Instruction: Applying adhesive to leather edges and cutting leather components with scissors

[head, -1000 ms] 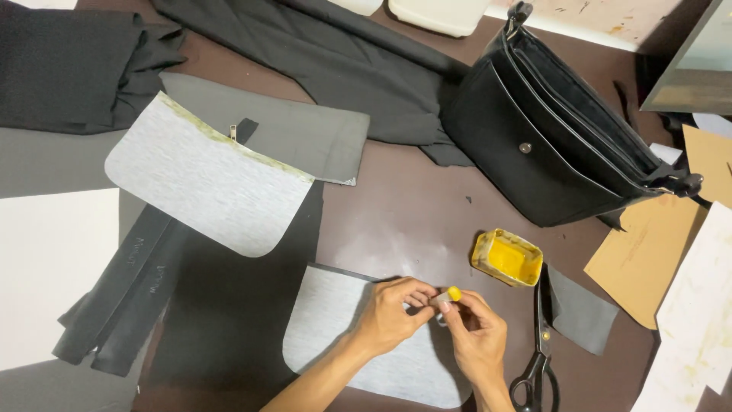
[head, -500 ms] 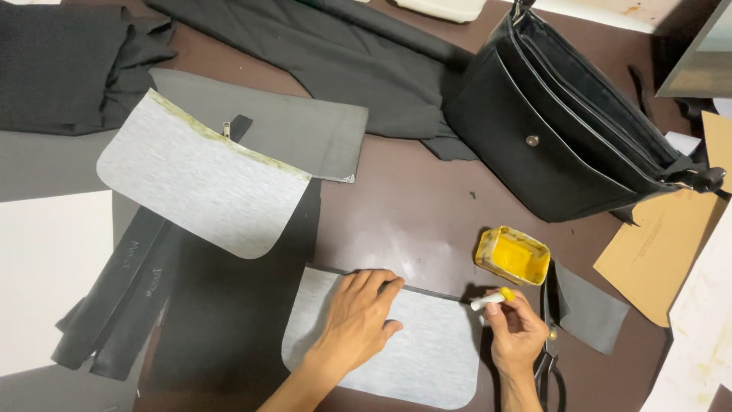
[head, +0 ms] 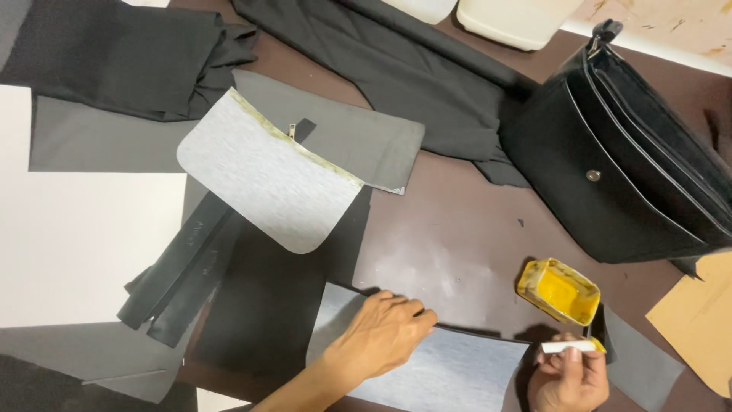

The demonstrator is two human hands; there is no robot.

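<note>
Now left hand [head: 381, 336] lies flat, fingers spread, on grey panel [head: 450, 374]; right hand [head: 568, 378] pinches white brush [head: 568, 347] just below yellow glue tin [head: 559, 291].

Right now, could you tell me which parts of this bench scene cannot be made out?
Head view only:
- Grey panel: the left hand covers its upper left; the frame's bottom edge cuts its lower edge.
- White applicator: its end is hidden inside the right hand.
- Black bag: cut by the right edge.
- Yellow tin: depth of contents unreadable.
</note>
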